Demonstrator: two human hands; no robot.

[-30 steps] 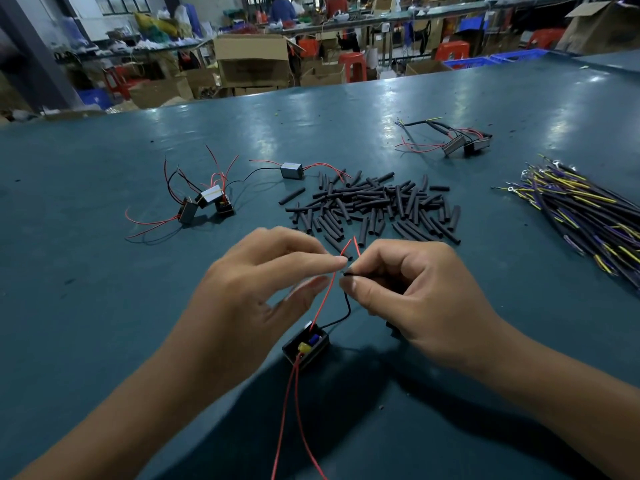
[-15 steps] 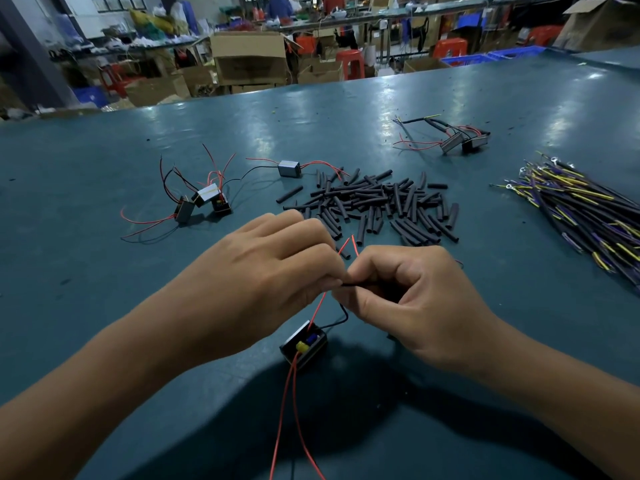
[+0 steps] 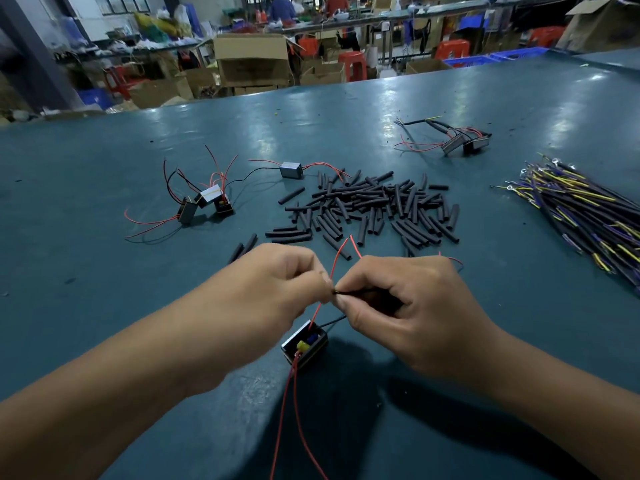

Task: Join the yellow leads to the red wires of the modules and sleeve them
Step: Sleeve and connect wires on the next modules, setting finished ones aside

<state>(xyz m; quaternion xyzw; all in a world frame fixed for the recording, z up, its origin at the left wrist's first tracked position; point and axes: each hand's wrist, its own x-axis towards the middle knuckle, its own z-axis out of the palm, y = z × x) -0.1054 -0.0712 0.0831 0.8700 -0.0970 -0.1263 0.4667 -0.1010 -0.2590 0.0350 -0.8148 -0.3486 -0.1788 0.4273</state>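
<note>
The left hand (image 3: 277,282) pinches a red wire (image 3: 334,268) and the right hand (image 3: 408,306) pinches a black sleeve (image 3: 356,292), probably to thread it, above the module (image 3: 304,344) near the bench (image 3: 104,289) front edge.

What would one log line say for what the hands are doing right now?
left hand: pinches red wire | right hand: holds black wire | module: on table below hands | sleeves: piled behind

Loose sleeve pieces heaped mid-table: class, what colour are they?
Black. The sleeve pieces show best in the head view.
</note>
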